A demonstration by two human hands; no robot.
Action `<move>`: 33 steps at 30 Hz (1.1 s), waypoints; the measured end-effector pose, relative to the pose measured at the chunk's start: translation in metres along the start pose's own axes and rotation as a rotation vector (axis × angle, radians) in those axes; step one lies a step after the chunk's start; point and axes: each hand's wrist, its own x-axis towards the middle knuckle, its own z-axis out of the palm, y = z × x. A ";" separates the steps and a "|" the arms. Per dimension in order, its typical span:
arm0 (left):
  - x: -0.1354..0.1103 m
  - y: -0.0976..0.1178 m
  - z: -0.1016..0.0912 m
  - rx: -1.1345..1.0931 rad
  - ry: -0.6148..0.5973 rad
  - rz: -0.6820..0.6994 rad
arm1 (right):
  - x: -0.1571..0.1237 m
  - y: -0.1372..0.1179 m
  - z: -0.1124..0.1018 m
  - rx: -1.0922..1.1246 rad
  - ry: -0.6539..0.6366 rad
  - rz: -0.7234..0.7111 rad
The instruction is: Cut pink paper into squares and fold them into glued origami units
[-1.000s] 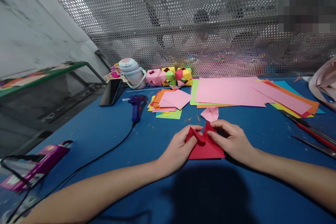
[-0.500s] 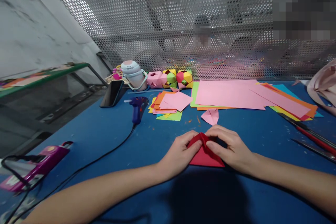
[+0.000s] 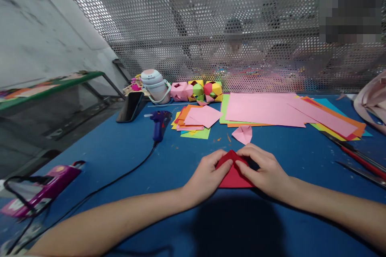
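A red folded paper (image 3: 233,176) lies on the blue table (image 3: 126,156) in front of me. My left hand (image 3: 206,176) pinches its left side and my right hand (image 3: 265,170) presses its right side, fingertips meeting at the top point. Both hands are closed on the paper. A small folded pink paper piece (image 3: 243,133) lies just beyond my hands.
Beyond lie a stack of small coloured squares (image 3: 197,119), large pink and coloured sheets (image 3: 271,108), paper cubes (image 3: 197,89), a white bottle (image 3: 155,85), a phone (image 3: 130,106), a blue glue gun (image 3: 158,122) with cord, a magenta tool (image 3: 42,188) at left, and long tools (image 3: 358,156) at right. Mesh screen behind.
The raised red flaps have been folded down and pressed flat. My hands have closed in together over the paper's top point.
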 end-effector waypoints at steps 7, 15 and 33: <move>0.003 0.002 -0.002 -0.066 -0.050 -0.039 | 0.001 0.003 -0.005 0.061 -0.047 -0.070; 0.004 0.003 -0.004 -0.106 -0.101 -0.053 | 0.000 0.008 -0.011 -0.005 -0.119 -0.130; 0.004 0.007 -0.006 -0.070 -0.108 -0.021 | 0.002 0.006 -0.013 -0.089 -0.175 -0.115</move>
